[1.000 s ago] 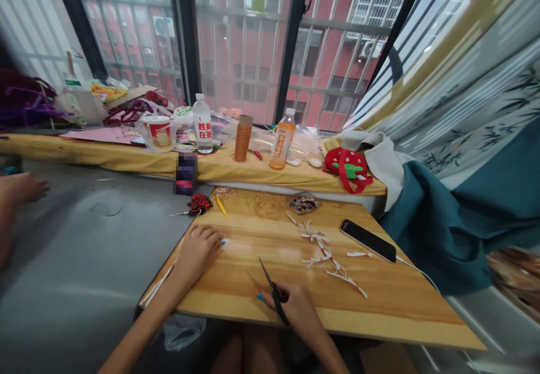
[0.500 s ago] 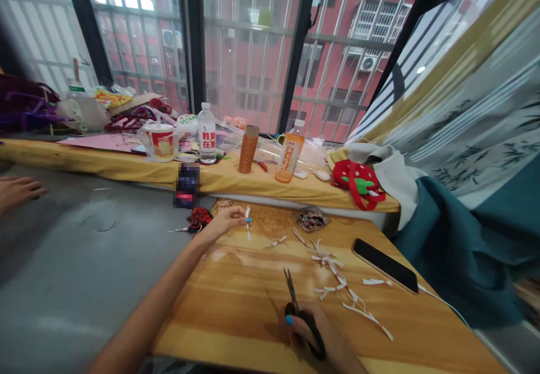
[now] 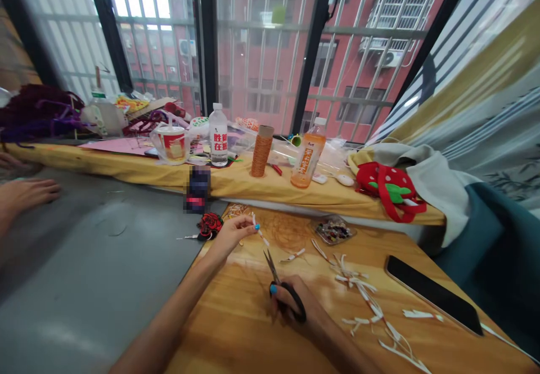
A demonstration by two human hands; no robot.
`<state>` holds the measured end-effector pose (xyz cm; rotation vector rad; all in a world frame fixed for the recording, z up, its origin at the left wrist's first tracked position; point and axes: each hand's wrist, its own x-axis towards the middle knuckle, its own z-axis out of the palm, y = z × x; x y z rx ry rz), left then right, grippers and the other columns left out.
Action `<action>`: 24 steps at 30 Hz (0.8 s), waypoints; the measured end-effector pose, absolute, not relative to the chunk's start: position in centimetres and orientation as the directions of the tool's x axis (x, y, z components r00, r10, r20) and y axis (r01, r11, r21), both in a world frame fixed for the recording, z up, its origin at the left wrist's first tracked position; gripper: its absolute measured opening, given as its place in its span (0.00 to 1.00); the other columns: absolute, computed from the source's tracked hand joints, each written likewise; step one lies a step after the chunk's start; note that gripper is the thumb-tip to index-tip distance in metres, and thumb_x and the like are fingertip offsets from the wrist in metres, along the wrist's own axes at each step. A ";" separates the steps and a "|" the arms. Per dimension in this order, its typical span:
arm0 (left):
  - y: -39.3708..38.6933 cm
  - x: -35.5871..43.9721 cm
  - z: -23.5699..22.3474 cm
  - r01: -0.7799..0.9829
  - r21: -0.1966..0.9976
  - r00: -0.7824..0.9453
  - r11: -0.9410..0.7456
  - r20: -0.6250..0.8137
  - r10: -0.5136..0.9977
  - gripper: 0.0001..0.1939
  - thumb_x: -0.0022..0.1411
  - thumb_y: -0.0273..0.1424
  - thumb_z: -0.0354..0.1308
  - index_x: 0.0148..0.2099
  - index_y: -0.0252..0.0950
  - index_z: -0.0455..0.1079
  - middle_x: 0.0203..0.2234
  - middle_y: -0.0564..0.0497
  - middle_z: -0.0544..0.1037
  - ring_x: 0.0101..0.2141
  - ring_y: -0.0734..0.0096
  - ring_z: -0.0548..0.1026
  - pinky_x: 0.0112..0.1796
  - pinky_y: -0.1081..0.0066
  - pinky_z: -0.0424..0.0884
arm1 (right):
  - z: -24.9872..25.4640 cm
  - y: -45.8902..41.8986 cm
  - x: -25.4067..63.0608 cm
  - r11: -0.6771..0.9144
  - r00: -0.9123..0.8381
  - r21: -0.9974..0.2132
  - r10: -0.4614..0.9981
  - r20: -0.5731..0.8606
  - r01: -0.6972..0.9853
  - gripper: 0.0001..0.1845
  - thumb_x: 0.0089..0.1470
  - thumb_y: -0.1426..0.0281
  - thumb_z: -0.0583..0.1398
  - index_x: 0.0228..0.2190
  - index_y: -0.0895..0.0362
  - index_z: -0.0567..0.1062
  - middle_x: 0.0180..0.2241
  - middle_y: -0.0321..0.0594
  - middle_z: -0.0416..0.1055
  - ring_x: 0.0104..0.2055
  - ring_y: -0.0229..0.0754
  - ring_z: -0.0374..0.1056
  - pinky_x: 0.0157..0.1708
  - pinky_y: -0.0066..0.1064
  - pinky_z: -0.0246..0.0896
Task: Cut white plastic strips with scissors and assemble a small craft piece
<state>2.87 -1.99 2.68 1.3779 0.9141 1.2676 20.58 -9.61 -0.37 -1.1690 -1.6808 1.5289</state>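
Note:
My left hand pinches a short white strip between thumb and fingers, above the far part of the wooden table. The lower end of this strip hangs free. In my right hand are scissors with black handles, their blades pointing up towards the strip and nearly together. A small gap separates the blade tips from the strip. Similar white strips with orange bits lie scattered to the right of my right hand. One more tied strip rests just beyond the scissors.
A clear box of small beads, a phone and a key with a red-black charm lie around the work area. Along the yellow-covered ledge stand bottles and an orange cord spool. Another person's hand rests at left.
My right hand has brought the scissors up and left, closer to the strip in my left hand. The strip now tilts differently. The whole view has also shifted a little.

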 end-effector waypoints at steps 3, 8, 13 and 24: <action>-2.3 2.9 2.9 -0.039 0.978 0.207 -0.206 0.210 0.956 0.12 0.43 0.36 0.61 0.27 0.32 0.69 0.20 0.55 0.69 0.25 0.76 0.65 0.29 0.75 0.58 | -0.6 -9.3 20.5 -0.073 -0.433 -0.984 0.891 -0.138 0.165 0.32 0.37 0.43 0.51 0.12 0.61 0.65 0.09 0.32 0.58 0.10 0.27 0.48 0.10 0.22 0.38; -2.9 3.2 3.4 0.028 0.977 0.277 -0.211 0.195 0.941 0.09 0.41 0.33 0.61 0.25 0.32 0.69 0.20 0.54 0.71 0.25 0.75 0.66 0.31 0.75 0.59 | 0.0 -9.2 20.6 -0.065 -0.435 -0.981 0.889 -0.139 0.181 0.32 0.35 0.41 0.51 0.12 0.60 0.65 0.09 0.33 0.59 0.10 0.26 0.47 0.11 0.21 0.39; -3.2 3.2 3.4 0.078 0.967 0.281 -0.241 0.211 0.936 0.07 0.43 0.33 0.59 0.24 0.33 0.70 0.21 0.54 0.72 0.27 0.74 0.67 0.32 0.75 0.60 | 0.4 -9.6 20.4 -0.071 -0.438 -0.975 0.885 -0.159 0.211 0.32 0.33 0.41 0.52 0.10 0.60 0.64 0.09 0.33 0.58 0.10 0.27 0.48 0.10 0.21 0.39; -3.3 3.4 2.9 0.206 0.909 0.247 -0.364 0.311 0.918 0.09 0.44 0.36 0.59 0.24 0.34 0.71 0.24 0.52 0.72 0.30 0.70 0.67 0.33 0.72 0.60 | -0.3 -9.8 20.4 -0.023 -0.445 -0.981 0.889 -0.109 0.194 0.31 0.38 0.43 0.51 0.11 0.60 0.64 0.08 0.32 0.58 0.10 0.27 0.48 0.10 0.21 0.39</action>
